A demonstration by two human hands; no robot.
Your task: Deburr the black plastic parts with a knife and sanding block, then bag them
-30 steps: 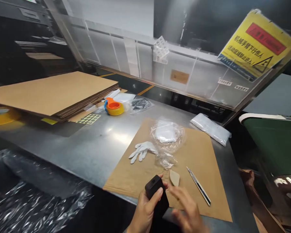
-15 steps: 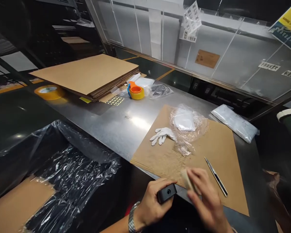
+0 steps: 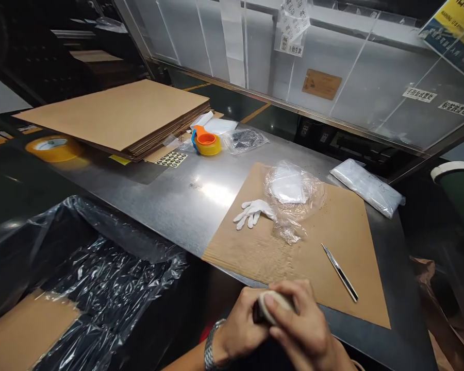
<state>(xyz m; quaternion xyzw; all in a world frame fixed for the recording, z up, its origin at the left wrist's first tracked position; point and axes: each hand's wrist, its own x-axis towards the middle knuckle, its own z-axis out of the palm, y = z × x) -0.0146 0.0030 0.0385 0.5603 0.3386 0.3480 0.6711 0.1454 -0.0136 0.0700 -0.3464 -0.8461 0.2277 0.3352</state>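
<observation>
Close to the table's front edge, my left hand (image 3: pixel 243 322) is wrapped round a black block-shaped part (image 3: pixel 257 313), most of it hidden by my fingers. My right hand (image 3: pixel 303 319) grips a pale, rounded pad (image 3: pixel 275 303), pressing it against the end of the black part. Beyond my hands a cardboard sheet (image 3: pixel 355 221) covers part of the table. On it lie a utility knife (image 3: pixel 339 272), a white glove (image 3: pixel 254 213) and a clear plastic bag (image 3: pixel 288 188) with white material inside.
A stack of cardboard sheets (image 3: pixel 127 113) and a tape roll in an orange holder (image 3: pixel 208 141) sit at the back left of the metal table (image 3: pixel 170 206). A bin lined with black plastic (image 3: pixel 108 278) stands at left. A wrapped white packet (image 3: pixel 367 186) lies at right.
My right hand has moved left and brought the pale pad from beside the black part onto its end. My left hand keeps its hold. The camera view has shifted slightly.
</observation>
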